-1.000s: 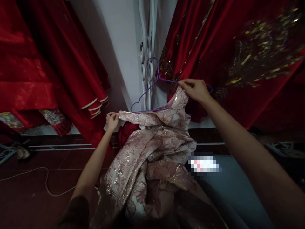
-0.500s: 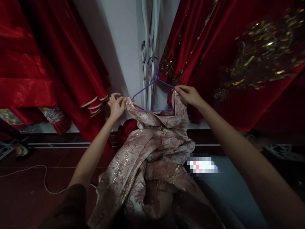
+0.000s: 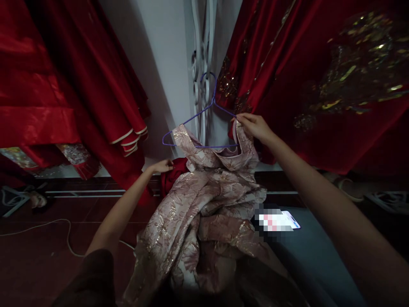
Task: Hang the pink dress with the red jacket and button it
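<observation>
A pink brocade dress (image 3: 172,213) with gold thread hangs by its shoulder straps on a thin purple hanger (image 3: 198,113). The hanger's hook is over a white scrolled metal stand. My right hand (image 3: 252,125) pinches the right strap against the hanger's right arm. The left strap lies over the hanger's other arm, whose end sticks out past it. My left hand (image 3: 162,166) is lower, beside the bodice and in front of a dark red bundle of fabric (image 3: 175,172). Its fingers reach toward the dress without visibly gripping it. The skirt is bunched up toward me.
Red garments (image 3: 121,98) hang at left, and a red sequined garment (image 3: 306,85) at right. The white metal stand (image 3: 204,47) rises between them. A lit phone (image 3: 291,219) lies on a grey surface (image 3: 322,251). A white cable (image 3: 68,236) crosses the floor.
My left hand has let go of the left strap and moved down beside the bodice. The strap now rests farther in on the hanger. My right hand keeps its hold.
</observation>
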The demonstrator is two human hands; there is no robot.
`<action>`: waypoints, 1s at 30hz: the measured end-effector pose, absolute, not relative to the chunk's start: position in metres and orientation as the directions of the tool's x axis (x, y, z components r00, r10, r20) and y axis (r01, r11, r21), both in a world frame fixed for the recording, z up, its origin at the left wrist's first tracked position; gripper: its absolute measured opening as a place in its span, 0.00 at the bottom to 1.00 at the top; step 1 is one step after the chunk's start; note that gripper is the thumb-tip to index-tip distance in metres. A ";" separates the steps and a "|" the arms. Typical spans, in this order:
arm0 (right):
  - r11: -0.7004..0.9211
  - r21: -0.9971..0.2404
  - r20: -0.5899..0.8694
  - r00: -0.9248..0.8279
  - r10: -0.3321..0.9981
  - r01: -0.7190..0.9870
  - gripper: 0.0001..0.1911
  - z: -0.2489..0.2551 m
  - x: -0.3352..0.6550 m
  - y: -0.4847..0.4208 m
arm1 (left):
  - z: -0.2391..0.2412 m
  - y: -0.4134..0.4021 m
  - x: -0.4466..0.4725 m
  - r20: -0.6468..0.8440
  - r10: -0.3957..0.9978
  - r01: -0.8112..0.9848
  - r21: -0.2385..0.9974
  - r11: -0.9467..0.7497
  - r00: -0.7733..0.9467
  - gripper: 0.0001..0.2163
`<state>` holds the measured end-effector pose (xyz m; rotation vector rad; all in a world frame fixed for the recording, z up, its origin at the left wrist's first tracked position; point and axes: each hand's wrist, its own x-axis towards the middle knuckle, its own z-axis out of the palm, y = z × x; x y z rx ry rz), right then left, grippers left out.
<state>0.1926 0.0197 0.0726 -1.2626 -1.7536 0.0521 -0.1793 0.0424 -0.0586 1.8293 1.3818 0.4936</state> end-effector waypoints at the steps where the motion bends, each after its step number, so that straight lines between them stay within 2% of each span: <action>1: 0.464 -0.521 0.647 -0.023 0.762 0.716 0.26 0.073 0.193 0.019 | -0.068 0.036 -0.178 -0.161 0.929 0.639 0.763 -0.096 0.332 0.10; 6: 0.459 -0.546 0.610 -0.043 0.791 0.701 0.27 0.073 0.197 0.021 | -0.069 0.023 -0.187 -0.220 0.928 0.573 0.820 0.008 0.302 0.15; 11: 0.470 -0.551 0.597 -0.068 0.799 0.689 0.28 0.068 0.202 0.032 | -0.007 0.050 -0.198 -0.144 0.949 0.319 0.947 0.049 0.280 0.13; 14: 0.472 -0.525 0.609 -0.075 0.790 0.708 0.28 0.068 0.205 0.032 | 0.041 0.071 -0.187 -0.108 0.974 0.318 0.947 0.041 0.197 0.09; 17: 0.483 -0.498 0.609 -0.106 0.786 0.720 0.26 0.073 0.205 0.024 | 0.079 0.080 -0.162 -0.005 0.995 0.446 0.894 -0.042 0.104 0.07; 19: 0.502 -0.487 0.600 -0.143 0.787 0.715 0.24 0.078 0.204 0.016 | 0.095 0.078 -0.138 0.115 0.992 0.592 0.797 -0.120 0.045 0.06; 21: 0.517 -0.487 0.591 -0.170 0.788 0.704 0.22 0.082 0.201 0.007 | 0.104 0.071 -0.112 0.255 0.965 0.683 0.694 -0.226 0.060 0.06; 23: 0.522 -0.490 0.584 -0.182 0.791 0.698 0.21 0.085 0.198 0.000 | 0.109 0.062 -0.088 0.388 0.916 0.674 0.651 -0.349 0.100 0.06; 26: 0.514 -0.503 0.561 -0.189 0.806 0.695 0.20 0.087 0.195 -0.005 | 0.112 0.053 -0.064 0.535 0.832 0.559 0.649 -0.515 0.145 0.06; 28: 0.475 -0.538 0.512 -0.178 0.840 0.696 0.21 0.090 0.195 -0.002 | 0.114 0.051 -0.061 0.558 0.805 0.495 0.651 -0.575 0.201 0.07; 30: 0.389 -0.600 0.404 -0.154 0.901 0.699 0.24 0.094 0.195 0.007 | 0.114 0.052 -0.066 0.514 0.817 0.471 0.671 -0.573 0.262 0.08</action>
